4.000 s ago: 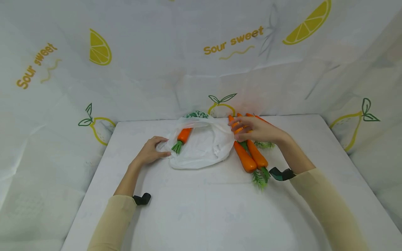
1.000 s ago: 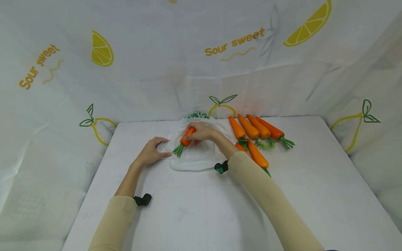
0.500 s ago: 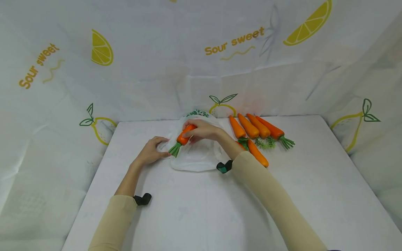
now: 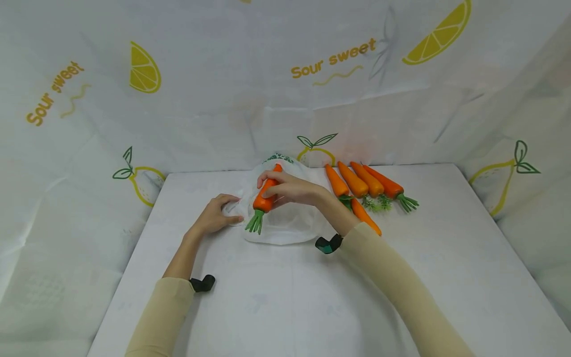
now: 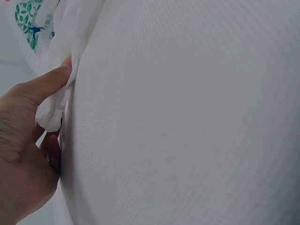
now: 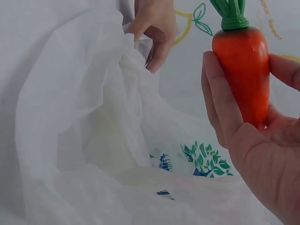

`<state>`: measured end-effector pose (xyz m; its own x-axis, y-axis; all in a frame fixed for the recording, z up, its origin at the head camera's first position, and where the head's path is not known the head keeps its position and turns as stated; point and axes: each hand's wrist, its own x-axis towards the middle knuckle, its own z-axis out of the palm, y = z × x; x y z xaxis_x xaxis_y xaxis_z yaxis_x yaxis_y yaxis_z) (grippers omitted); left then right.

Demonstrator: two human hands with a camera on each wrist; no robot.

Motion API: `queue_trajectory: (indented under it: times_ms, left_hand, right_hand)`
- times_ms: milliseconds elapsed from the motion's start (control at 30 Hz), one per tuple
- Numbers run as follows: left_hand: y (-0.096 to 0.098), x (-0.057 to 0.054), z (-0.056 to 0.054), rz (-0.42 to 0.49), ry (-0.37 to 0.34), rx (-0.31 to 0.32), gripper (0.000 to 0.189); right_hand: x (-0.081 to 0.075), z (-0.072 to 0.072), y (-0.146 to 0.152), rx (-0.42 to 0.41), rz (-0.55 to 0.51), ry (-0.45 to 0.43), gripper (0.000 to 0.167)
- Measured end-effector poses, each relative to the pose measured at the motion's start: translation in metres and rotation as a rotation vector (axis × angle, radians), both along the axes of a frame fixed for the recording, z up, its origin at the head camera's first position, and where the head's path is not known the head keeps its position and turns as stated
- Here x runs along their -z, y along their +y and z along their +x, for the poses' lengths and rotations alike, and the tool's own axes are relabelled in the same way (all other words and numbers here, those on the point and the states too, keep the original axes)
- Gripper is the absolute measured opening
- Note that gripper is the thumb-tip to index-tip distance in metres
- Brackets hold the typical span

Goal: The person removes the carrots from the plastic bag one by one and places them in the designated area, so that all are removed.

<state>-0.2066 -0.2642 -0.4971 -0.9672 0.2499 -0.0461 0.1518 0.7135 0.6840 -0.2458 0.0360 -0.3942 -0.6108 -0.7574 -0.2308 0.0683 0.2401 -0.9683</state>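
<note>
My right hand [image 4: 296, 191] grips an orange carrot [image 4: 262, 202] with a green top, above the white plastic bag [image 4: 285, 229]. Its tip points to the back and its green stalks toward me. In the right wrist view, fingers and thumb lie on opposite sides of the carrot [image 6: 243, 70], apart from the bag [image 6: 56, 140], whose mouth gapes. My left hand [image 4: 213, 214] holds the bag's left edge against the table; in the left wrist view, gathered plastic [image 5: 50, 117] sits between thumb and fingers. Green leaf print shows on the bag's far side.
Right of the bag lie several more carrots: a back row including a green-stalked one [image 4: 385, 182], and a nearer carrot [image 4: 366, 216] partly behind my right forearm. A white cloth wall [image 4: 200, 144] with lemon prints rises behind the white table [image 4: 267, 307].
Four seconds ago my right hand was over the carrots at the right. Since then it has gripped the carrot lying in the bag's mouth and drawn it out. My left hand has stayed put.
</note>
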Motion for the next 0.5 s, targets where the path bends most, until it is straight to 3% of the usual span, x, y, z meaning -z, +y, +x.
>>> queue_trajectory:
  times_ms: [333,500]
  left_hand:
    - [0.000,0.000,0.000,0.010,0.021,0.008,0.065]
    - [-0.001,0.002,0.000,0.009,0.029,0.009,0.064]
  right_hand:
    - [-0.025,0.013,0.036,-0.012,-0.034,0.128,0.032]
    - [-0.038,0.023,0.050,-0.053,-0.022,0.124,0.035]
